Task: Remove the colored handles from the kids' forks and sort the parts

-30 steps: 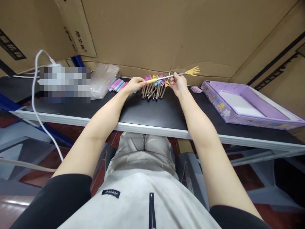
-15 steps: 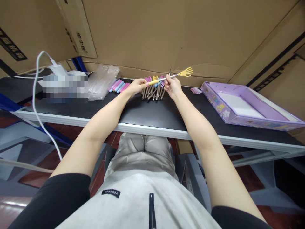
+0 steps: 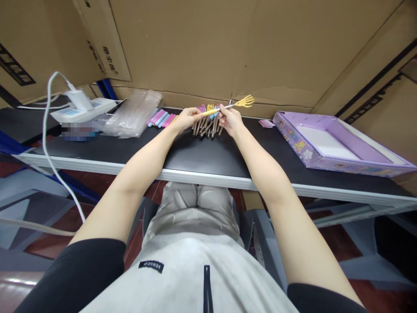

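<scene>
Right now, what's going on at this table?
A person seated at a black table holds one small yellow back scratcher in both hands: the left hand pinches its yellow grip, the right hand pinches the metal shaft, and the hand-shaped head points right. Under the hands lies a pile of similar scratchers. Pink and blue grips and clear plastic bags lie to the left; an open purple box sits to the right.

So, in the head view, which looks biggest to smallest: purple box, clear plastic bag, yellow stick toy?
1. purple box
2. clear plastic bag
3. yellow stick toy
All sit similarly far, so the order holds.
</scene>
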### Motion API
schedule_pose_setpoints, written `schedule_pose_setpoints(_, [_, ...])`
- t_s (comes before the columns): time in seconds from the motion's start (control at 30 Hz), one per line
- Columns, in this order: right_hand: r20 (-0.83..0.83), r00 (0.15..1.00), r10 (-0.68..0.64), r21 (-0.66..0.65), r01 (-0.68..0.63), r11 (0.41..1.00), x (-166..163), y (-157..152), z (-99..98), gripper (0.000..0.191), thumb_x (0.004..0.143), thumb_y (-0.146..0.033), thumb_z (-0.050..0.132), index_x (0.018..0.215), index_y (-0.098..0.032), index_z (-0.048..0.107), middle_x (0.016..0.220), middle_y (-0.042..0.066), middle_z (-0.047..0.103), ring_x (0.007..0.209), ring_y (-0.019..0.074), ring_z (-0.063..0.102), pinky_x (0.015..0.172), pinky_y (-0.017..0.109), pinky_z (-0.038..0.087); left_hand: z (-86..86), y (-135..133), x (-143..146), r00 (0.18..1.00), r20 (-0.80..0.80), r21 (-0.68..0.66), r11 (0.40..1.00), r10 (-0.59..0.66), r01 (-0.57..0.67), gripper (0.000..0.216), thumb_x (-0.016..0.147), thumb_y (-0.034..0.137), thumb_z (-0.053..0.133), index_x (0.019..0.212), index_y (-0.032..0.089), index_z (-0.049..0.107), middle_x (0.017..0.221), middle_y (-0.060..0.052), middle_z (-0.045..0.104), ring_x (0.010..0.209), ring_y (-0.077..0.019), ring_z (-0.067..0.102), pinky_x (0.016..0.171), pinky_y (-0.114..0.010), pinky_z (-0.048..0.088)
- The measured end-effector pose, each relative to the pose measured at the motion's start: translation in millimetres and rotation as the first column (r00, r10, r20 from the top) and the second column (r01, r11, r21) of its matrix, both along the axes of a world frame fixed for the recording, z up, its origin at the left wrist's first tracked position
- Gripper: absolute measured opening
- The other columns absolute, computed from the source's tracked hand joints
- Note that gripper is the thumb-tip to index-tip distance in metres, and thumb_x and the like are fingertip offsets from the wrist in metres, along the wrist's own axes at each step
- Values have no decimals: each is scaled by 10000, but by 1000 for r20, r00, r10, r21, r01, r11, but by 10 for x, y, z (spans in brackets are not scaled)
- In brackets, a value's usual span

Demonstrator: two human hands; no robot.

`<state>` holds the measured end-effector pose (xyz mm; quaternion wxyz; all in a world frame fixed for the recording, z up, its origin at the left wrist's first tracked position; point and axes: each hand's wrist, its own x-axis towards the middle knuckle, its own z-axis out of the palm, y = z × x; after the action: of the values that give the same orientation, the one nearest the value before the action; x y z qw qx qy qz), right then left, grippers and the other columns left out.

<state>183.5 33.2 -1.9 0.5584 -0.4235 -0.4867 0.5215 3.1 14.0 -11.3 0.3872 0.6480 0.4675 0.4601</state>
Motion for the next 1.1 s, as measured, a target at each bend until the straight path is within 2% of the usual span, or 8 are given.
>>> schedule_pose_setpoints(0.13, [-28,994,-110,67,112,991,112,136,-6,527,935,-478,832,786,-235,388,587,-105,429,438,30,362,419,157,305,43,-27,-4,1000,7,-26,1000,1,-1,289,1000,67,554,733,177,553,599,57,396,545,-105,327,593,-270,233])
schedule_pose_setpoints(0.27, [-67,985,-158,53,161,985,199,155,17,463,1001,-482,749,802,-235,411,613,-87,442,471,50,391,435,172,344,51,-42,6,1000,-21,-25,1000,12,-12,299,1003,72,565,723,177,552,589,59,406,539,-104,332,592,-269,237])
schedule_pose_setpoints(0.47, [-113,988,-109,-18,108,994,131,3,100,503,1028,-401,746,768,-220,356,557,-118,365,440,16,301,421,126,260,-8,12,-23,999,-30,33,999,25,-24,257,983,111,584,739,186,563,616,49,412,551,-109,332,599,-277,249])
schedule_pose_setpoints(0.67, [-118,986,-122,4,123,992,82,43,82,557,981,-577,756,796,-238,354,552,-126,293,428,32,269,407,151,208,-15,20,-12,1000,12,80,997,19,-20,217,945,98,599,741,173,580,616,41,443,575,-101,346,587,-251,242])
schedule_pose_setpoints(0.87, [-136,984,-117,18,121,992,73,101,50,561,966,-656,732,835,-242,377,559,-132,277,425,32,252,416,166,215,1,-11,44,998,61,110,994,11,-17,268,950,52,577,708,168,564,580,57,405,555,-96,303,578,-247,227])
schedule_pose_setpoints(0.97, [-121,986,-118,24,121,992,60,60,68,574,948,-662,752,829,-243,379,548,-134,264,417,30,262,409,161,217,-28,18,36,1000,18,121,993,-12,10,264,963,63,572,726,176,549,587,57,410,555,-99,311,585,-247,234])
schedule_pose_setpoints(1.1, [-94,991,-100,11,101,995,27,-26,98,576,931,-586,811,800,-244,367,521,-137,283,405,27,281,396,162,220,-107,117,1,986,-168,153,988,-9,35,240,985,128,597,758,186,547,621,46,455,583,-115,372,604,-256,266])
